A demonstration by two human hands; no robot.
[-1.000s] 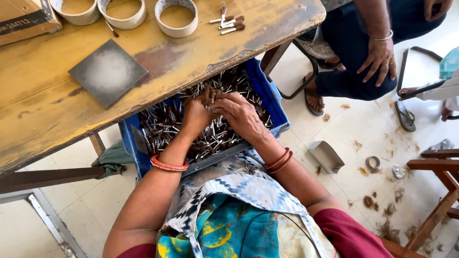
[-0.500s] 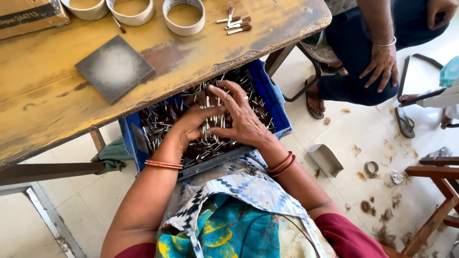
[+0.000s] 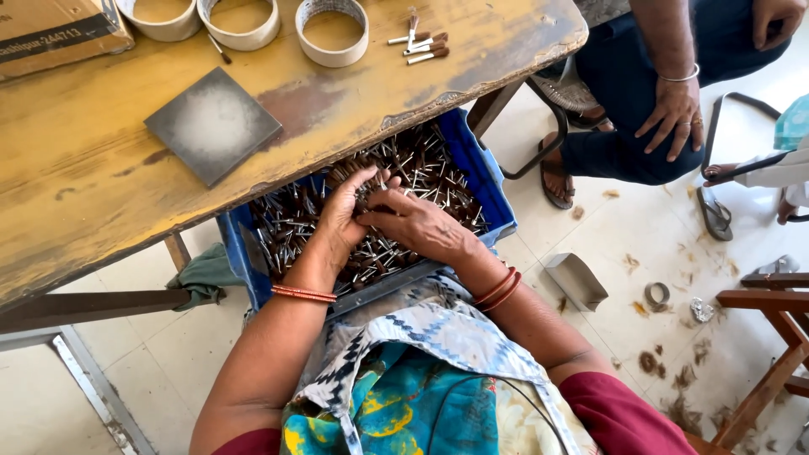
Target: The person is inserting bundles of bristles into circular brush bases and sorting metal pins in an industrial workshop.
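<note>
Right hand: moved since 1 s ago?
Yes. The right hand has swung from pointing toward the table edge to lying crosswise in the blue crate, fingertips now meeting the left hand over the small brushes.

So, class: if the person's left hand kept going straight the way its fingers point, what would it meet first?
Probably the yellow table's edge. The left hand points up and away over the brushes in the blue crate, though depth is unclear.
</note>
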